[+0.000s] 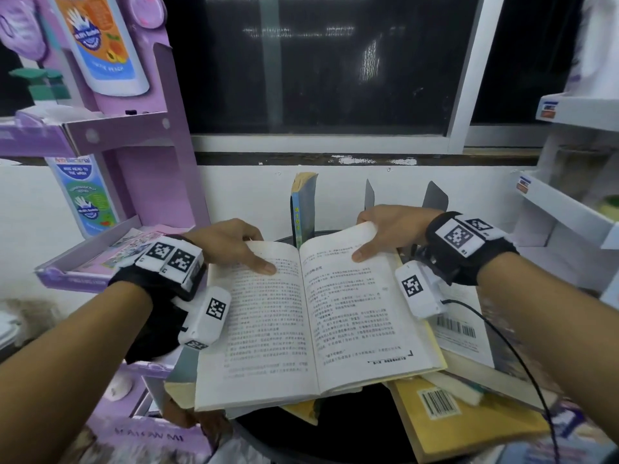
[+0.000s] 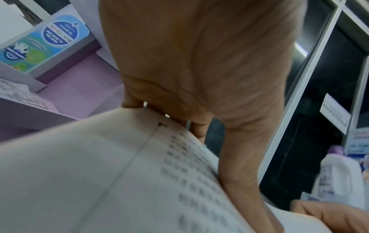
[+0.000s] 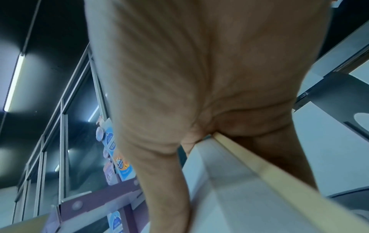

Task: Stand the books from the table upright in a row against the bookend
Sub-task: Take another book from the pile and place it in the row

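- Open book [image 1: 308,316]: held spread above the dark round table [image 1: 338,430], pages of printed text facing up, lifted over the loose books near the table's front edge.
- Left hand [image 1: 227,244]: grasps the top of the left-hand page, thumb pressed flat on the print, fingers curled behind the far edge; the left wrist view shows those fingers [image 2: 197,124] wrapped over the page edge.
- Right hand [image 1: 392,229]: grasps the top right corner of the book, thumb on the page, fingers behind; the right wrist view shows the yellowish cover edge [image 3: 259,167] running into the palm.
- Blue book [image 1: 303,209]: stands upright at the table's far edge, alone.
- Bookend [image 1: 435,197]: grey metal plates rise at the far edge, to the right of the blue book and apart from it.
- Loose books: an orange-yellow book [image 1: 469,420] with a barcode and a white book [image 1: 465,326] with a barcode lie flat toward the table's right edge.
- Purple display shelf [image 1: 134,162]: stands left of the table.
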Demonstrator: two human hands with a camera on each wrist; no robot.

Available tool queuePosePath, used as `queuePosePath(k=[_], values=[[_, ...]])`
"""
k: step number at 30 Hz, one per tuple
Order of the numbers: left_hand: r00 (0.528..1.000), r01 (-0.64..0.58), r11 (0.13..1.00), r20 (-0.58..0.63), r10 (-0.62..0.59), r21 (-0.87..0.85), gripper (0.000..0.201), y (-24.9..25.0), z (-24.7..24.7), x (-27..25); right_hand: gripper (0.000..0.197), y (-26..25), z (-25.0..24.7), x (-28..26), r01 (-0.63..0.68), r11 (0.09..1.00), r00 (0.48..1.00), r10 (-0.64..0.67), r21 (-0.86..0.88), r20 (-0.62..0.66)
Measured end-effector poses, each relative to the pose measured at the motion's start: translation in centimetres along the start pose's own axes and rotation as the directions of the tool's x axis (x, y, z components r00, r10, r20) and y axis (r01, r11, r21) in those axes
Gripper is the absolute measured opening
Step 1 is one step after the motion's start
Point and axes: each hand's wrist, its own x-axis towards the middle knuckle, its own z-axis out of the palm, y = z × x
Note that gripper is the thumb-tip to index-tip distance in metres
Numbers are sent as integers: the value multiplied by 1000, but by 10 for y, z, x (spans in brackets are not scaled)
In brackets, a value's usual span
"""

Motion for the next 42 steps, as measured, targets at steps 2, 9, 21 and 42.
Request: queuePosePath(k=[2,9,21,42], values=[[999,-47,998,-17,47,-34,87,6,-7,-6,36,-2,-5,-4,31,999,999,-30,28,-18],[980,-127,989,-163,113,-81,31,33,-26,-21,28,-16,-24,-19,133,983,986,-118,129,-120],[850,-260,955,-504,156,-143,30,67,-56,-27,33,-49,-55,-41,310,944,872,-234,116,-431],[698,-258,947,-714,45,-192,25,70,-21,-12,38,-76,-13,-12,333,939,728,-314,-86,-610]])
